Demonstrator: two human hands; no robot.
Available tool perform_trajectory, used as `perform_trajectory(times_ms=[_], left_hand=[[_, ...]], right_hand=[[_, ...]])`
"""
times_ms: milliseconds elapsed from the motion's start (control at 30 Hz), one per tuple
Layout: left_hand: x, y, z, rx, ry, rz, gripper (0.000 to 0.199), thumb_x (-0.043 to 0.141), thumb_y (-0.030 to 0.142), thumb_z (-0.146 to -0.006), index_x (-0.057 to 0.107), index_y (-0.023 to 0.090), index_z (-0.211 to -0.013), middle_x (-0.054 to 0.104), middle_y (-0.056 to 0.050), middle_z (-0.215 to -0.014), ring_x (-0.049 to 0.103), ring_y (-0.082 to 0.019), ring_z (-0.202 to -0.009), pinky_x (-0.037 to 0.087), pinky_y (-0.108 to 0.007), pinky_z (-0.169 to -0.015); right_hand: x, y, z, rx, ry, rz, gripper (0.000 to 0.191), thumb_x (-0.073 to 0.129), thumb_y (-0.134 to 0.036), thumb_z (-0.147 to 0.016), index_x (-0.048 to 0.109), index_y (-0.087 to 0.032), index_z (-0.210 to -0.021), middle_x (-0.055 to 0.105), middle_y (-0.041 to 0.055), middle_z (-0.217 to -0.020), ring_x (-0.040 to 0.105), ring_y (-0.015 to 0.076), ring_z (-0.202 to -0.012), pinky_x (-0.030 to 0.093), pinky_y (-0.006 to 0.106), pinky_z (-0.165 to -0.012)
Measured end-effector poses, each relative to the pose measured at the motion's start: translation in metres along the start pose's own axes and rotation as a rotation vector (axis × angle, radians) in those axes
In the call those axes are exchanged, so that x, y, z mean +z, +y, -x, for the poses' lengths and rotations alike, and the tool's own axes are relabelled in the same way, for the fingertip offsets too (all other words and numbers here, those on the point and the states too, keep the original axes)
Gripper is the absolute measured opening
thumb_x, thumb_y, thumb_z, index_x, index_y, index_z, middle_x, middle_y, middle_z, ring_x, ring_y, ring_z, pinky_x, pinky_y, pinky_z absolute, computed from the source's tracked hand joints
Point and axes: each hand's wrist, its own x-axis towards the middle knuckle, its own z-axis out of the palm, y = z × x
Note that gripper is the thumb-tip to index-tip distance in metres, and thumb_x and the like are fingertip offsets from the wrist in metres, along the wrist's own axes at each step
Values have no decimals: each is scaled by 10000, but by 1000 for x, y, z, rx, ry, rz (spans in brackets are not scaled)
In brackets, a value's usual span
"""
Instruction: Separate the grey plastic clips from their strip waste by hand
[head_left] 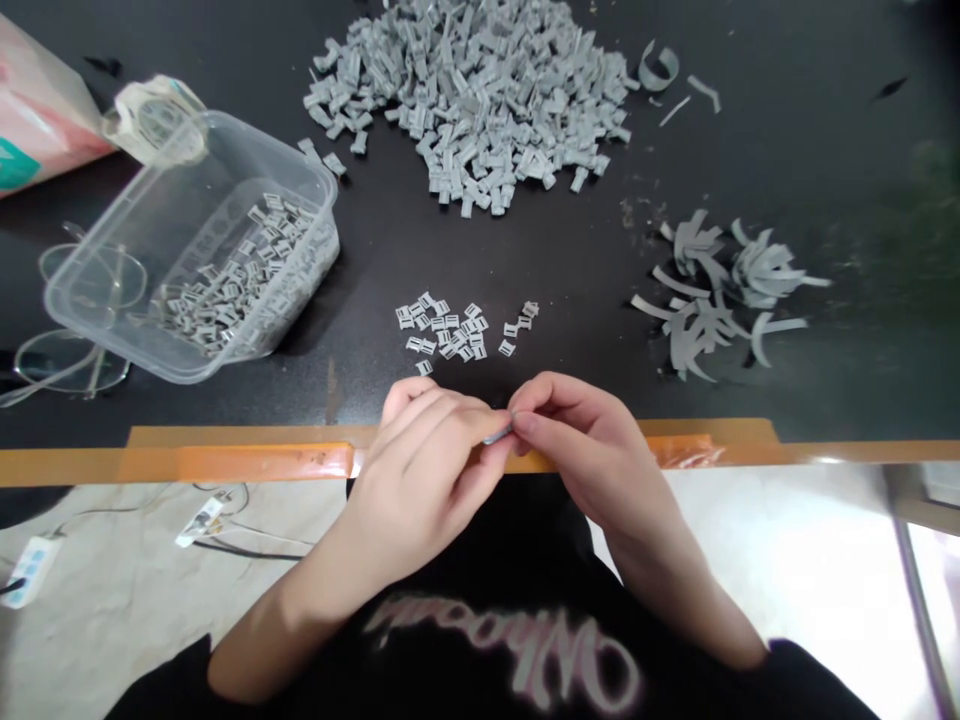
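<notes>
My left hand (pixel 431 465) is closed, pinching a small grey strip-like piece (pixel 496 436) between thumb and fingers at the table's front edge. The thumb and forefinger of my right hand (pixel 596 440) meet at the right end of that piece. Most of it is covered by fingers, so its exact kind cannot be made out. Just beyond my hands lies a small cluster of tiny grey frame-shaped parts (pixel 448 338), with a few more strewn to its right. Farther back rises a large heap of small grey plastic connectors (pixel 487 110).
A clear plastic tub (pixel 206 370) at the left holds many small metallic-looking parts. Eyeglasses (pixel 75 360) lie beside it, with a tape roll (pixel 161 120) behind. Curled grey strips (pixel 712 290) are piled at the right. Orange tape (pixel 262 462) runs along the table edge.
</notes>
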Motion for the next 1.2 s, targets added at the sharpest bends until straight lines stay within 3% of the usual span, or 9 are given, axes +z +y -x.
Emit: perform_trajectory(times_ms=[400, 800, 933, 1067, 1200], left_hand=[[-8, -9, -1, 149, 58, -123, 151, 683, 125, -831, 573, 203, -901, 681, 11, -715, 641, -149, -633, 485, -351, -730], [-10, -17, -5, 100, 79, -177, 138, 643, 122, -872, 532, 197, -839, 666, 30, -703, 621, -121, -618, 502, -330, -754], [-13, -24, -8, 23, 139, -259, 99, 635, 169, -894, 555, 207, -852, 659, 38, -684, 605, -133, -628, 494, -298, -707], [-14, -34, -11, -169, 198, -339, 94, 669, 270, -909, 612, 198, -929, 682, 12, -754, 632, -177, -727, 475, -324, -753], [-12, -42, -8, -327, 73, -451, 179, 668, 330, -915, 634, 177, -1002, 716, -49, -914, 656, -235, -869, 428, -398, -863]], right_hand=[[-4, -3, -9, 52, -138, -40, 82, 806, -193, -782, 742, -188, -731, 669, -20, -664, 558, 90, -604, 450, 211, -588], [-2, -3, -27, 41, -129, 17, 125, 788, -253, -770, 726, -183, -688, 612, -32, -586, 512, 92, -555, 412, 242, -591], [4, -11, -44, -1, -173, 71, 152, 765, -263, -776, 700, -169, -675, 597, -31, -571, 515, 91, -551, 412, 242, -582], [0, -28, -72, -41, -142, 149, 169, 780, -296, -747, 697, -162, -687, 605, -26, -550, 525, 90, -510, 422, 234, -524], [-10, -55, -112, -161, 25, 157, 170, 809, -281, -706, 694, -156, -714, 691, 25, -697, 583, 93, -548, 467, 221, -496]])
